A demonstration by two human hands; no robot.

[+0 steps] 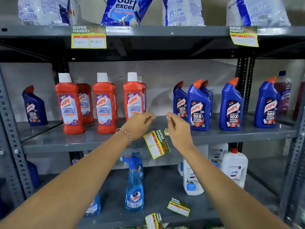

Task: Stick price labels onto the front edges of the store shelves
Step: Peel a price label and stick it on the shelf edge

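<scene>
Head view of grey metal store shelving. Both arms reach forward over the middle shelf (231,136). The left hand (138,125), with a beaded bracelet (125,133) at the wrist, and the right hand (179,129) hover near each other but apart, fingers loosely curled; whether anything is pinched between them cannot be told. A yellow "Super Market" price label (156,143) hangs tilted at the middle shelf's front edge, just below the hands. Two more labels (88,37) (244,36) are fixed on the top shelf's edge. Loose labels (179,207) lie on the bottom shelf near a Colin spray bottle (134,184).
</scene>
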